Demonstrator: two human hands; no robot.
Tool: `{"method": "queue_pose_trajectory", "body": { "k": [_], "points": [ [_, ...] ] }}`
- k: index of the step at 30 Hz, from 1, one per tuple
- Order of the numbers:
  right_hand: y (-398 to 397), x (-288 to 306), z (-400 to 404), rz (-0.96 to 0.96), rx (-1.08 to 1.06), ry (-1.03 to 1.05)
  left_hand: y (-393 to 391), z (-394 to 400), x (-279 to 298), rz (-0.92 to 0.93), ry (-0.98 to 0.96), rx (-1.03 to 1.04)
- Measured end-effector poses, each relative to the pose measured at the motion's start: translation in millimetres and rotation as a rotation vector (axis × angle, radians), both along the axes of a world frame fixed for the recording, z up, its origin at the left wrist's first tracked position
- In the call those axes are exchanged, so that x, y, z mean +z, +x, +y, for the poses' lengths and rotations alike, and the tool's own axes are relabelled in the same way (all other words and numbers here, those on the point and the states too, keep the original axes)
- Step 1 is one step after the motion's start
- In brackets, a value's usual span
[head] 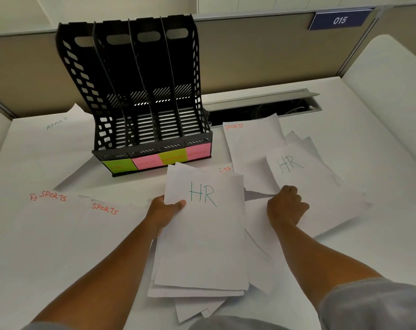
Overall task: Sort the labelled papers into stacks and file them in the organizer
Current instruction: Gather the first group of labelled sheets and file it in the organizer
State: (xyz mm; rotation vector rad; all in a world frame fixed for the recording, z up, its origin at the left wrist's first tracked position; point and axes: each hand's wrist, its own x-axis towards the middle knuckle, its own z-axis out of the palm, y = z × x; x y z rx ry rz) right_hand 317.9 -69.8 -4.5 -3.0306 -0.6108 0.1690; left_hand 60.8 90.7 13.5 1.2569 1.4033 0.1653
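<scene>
My left hand (165, 211) grips the left edge of a stack of white sheets whose top sheet reads HR (203, 225), held over the desk's centre. My right hand (286, 206) pinches the lower left corner of a second HR sheet (304, 184) lying to the right. Behind stands a black four-slot organizer (140, 96) with empty slots and sticky labels along its front: green HR, pink, green, pink. SPORTS sheets (59, 222) lie at the left, another SPORTS sheet (250, 144) at the right, and an ADMIN sheet (52, 139) at the far left.
More loose white sheets (192, 303) lie fanned under the held stack near the desk's front edge. An open cable trough (261, 108) runs behind the right-hand papers. Beige partition walls close the back, with a blue 015 sign (340, 20) at the upper right.
</scene>
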Motion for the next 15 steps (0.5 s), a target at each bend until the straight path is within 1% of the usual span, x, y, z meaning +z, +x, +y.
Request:
{"method": "queue_pose_trajectory", "body": {
  "k": [3,5,8,13,15],
  "points": [
    [-2.3,11.3,9.5,-0.084,0.002,0.072,0.9,1.0,0.3,-0.019,-0.002,0.035],
    [-8.0,19.0,20.7,-0.095,0.063,0.145,2.0,1.4,1.2,-0.037,0.002,0.069],
    [-20.8,32.7,41.1,-0.019,0.153,0.375,2.6,1.8,3.8,-0.079,-0.003,0.117],
    [-69.1,48.5,77.9,0.147,0.465,0.717,3.4,2.1,11.3,-0.124,-0.032,0.217],
    [-94.0,48.2,87.7,0.210,0.571,0.816,3.1,2.1,15.9,-0.158,-0.044,0.233]
  ]
}}
